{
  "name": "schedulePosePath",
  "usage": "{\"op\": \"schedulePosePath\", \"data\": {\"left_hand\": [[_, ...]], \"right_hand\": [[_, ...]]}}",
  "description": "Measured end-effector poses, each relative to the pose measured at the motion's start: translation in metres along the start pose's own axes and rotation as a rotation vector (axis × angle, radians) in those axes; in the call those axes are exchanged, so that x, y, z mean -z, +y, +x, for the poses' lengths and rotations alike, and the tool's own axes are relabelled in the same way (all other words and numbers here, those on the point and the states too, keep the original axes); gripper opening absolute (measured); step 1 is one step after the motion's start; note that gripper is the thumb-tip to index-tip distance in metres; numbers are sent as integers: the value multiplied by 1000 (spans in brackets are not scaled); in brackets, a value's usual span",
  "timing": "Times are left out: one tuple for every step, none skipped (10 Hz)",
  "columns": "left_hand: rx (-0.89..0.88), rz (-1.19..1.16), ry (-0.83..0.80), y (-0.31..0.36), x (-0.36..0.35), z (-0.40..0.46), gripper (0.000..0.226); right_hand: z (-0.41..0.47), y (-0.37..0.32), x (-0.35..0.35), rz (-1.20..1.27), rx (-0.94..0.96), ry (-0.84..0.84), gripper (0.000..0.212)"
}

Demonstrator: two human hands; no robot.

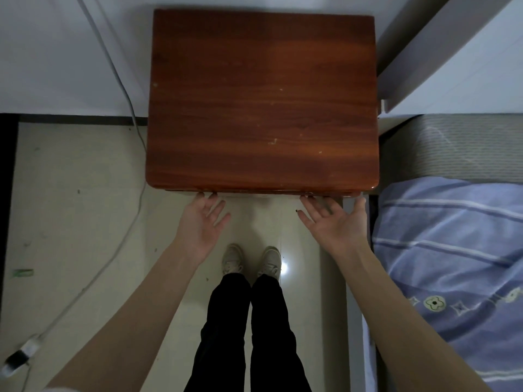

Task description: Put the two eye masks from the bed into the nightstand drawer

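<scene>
Both palms up and fingers spread, the left hand (202,222) and right hand (332,222) tuck fingertips under the nightstand (263,103) front edge, empty, where the stiff drawer, probably light, wants an even two-handed pull; no eye masks show on the bed (452,244).

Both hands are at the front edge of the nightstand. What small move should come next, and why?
Probably ease both hands back. The left hand and right hand are open, palms up, fingertips at the front edge of the nightstand, and neither holds anything. From above no drawer sticks out, so it looks closed. No eye mask shows on the visible part of the bed, so I cannot tell how far the task is.
</scene>
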State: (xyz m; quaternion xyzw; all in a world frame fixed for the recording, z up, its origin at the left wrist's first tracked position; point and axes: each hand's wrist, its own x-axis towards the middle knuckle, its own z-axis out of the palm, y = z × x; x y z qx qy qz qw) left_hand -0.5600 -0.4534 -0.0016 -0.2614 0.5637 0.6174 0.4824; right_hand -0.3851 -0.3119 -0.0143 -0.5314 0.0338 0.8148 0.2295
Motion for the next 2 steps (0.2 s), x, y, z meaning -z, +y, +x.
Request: {"op": "schedulePosePath", "data": {"left_hand": [[-241, 717, 47, -9, 7, -1, 37], [-854, 1300, 107, -5, 9, -3, 26]], "right_hand": [[-8, -2, -3, -59, -3, 24, 80], [-23, -8, -13, -184, 16, 61, 70]]}}
